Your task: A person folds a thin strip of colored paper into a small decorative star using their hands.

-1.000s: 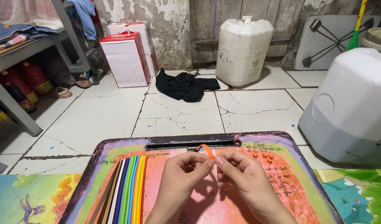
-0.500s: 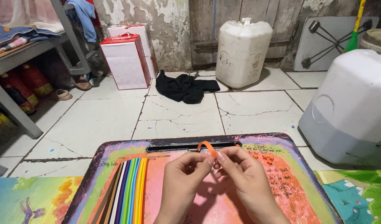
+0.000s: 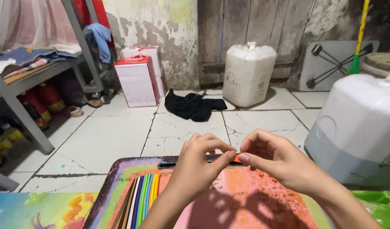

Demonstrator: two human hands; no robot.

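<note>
Over the pink board (image 3: 254, 203), my left hand (image 3: 199, 163) and right hand (image 3: 273, 159) now pinch the orange strip (image 3: 237, 160) almost hidden; before, it stood up.

**Tiled floor, jugs and clutter along a peeling wall**

A black cloth (image 3: 194, 106) lies crumpled on the cracked white floor tiles (image 3: 110, 142). Behind it a white plastic jerrycan (image 3: 249, 74) stands against the wooden wall planks (image 3: 254, 25). A larger white container (image 3: 360, 127) sits at the right, near a folded table (image 3: 337, 63) leaning on the wall and a green-and-yellow broom (image 3: 358, 42). Two red-and-white gift bags (image 3: 139, 78) stand by the peeling plaster wall (image 3: 161, 29). At left, a grey metal rack (image 3: 29, 80) holds folded clothes (image 3: 25, 57), with what may be shoes (image 3: 74, 111) beneath it.
</note>
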